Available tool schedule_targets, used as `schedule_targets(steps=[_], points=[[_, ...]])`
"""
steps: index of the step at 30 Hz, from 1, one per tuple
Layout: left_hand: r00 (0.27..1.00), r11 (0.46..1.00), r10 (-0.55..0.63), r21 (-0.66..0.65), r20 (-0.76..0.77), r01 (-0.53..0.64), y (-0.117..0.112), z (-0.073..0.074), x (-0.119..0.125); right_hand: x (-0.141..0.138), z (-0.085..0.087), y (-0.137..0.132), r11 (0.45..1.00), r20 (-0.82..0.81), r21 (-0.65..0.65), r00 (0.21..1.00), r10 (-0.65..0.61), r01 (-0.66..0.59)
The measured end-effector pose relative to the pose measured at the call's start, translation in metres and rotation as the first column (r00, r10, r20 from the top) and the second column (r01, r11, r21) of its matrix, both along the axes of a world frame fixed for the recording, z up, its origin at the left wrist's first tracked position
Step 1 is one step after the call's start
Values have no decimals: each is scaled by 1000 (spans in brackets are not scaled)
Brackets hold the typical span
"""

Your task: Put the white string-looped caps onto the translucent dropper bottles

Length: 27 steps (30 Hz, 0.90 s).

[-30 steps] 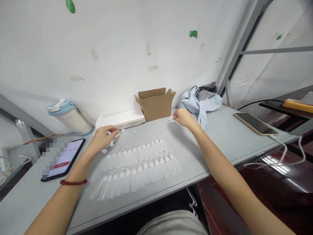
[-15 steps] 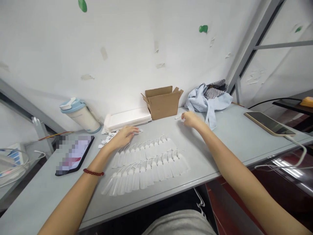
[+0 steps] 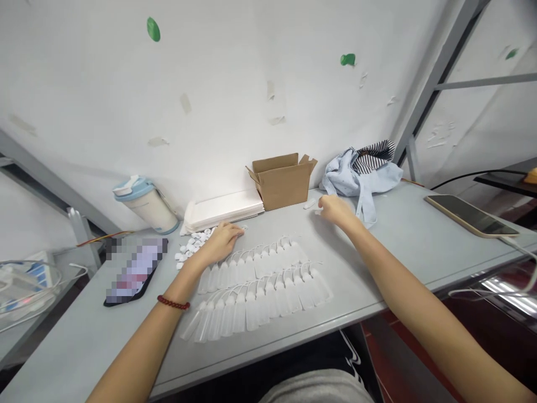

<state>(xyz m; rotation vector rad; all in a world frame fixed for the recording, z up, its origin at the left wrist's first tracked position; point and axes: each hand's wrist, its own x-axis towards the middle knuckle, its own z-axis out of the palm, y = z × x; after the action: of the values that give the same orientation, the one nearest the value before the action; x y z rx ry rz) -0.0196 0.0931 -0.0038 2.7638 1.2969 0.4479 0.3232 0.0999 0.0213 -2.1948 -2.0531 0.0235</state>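
Two rows of small translucent plastic tags with white loops (image 3: 260,285) lie side by side on the grey table (image 3: 398,252). My left hand (image 3: 220,243) rests palm down at the far left end of the upper row, fingers curled over something I cannot make out, next to a scatter of small white caps (image 3: 191,246). My right hand (image 3: 333,208) reaches toward the back of the table with its fingers pinched near a small white piece (image 3: 309,205), just in front of the cardboard box (image 3: 282,180).
A stack of white sheets (image 3: 224,210) lies left of the box. A blue-lidded jug (image 3: 145,202) stands by the wall, a phone (image 3: 134,270) lies at the left, another phone (image 3: 470,215) with a cable at the right. Crumpled cloth (image 3: 363,170) sits behind my right hand.
My left hand has moved right from the white caps to the end of the upper tag row and settled there. My right hand has stayed near the white piece by the box.
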Motion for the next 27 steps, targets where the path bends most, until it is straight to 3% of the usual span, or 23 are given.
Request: schedule_targets(steps=[5,11,14,16,18,21,24,27], points=[[996,999,36,25,82,-38,-4,0,-2,-3,-1,0,1000,-47,16,999,21,-21],[935,984,142,54,325,-169,-20,22,0,-31,4,-7,975,-231,88,948,220,-205],[844,974,209,-34,494,-222,-30,32,6,-57,0,-20,932,-368,211,859,356,-295],[715,952,305,-185,629,-243,-36,37,12,-74,-4,-31,864,-391,349,781,487,-364],[542,912,404,-371,737,-174,-42,40,21,-86,-7,-40,789,-410,439,686,601,-429],[316,819,512,-564,799,99,-52,41,35,-97,-10,-51,691,-421,518,553,719,-504],[228,694,606,-646,762,317,-60,41,47,-102,-11,-58,643,-420,575,492,763,-506],[205,630,655,-675,727,384,-64,42,52,-105,-13,-61,602,-402,615,454,795,-509]])
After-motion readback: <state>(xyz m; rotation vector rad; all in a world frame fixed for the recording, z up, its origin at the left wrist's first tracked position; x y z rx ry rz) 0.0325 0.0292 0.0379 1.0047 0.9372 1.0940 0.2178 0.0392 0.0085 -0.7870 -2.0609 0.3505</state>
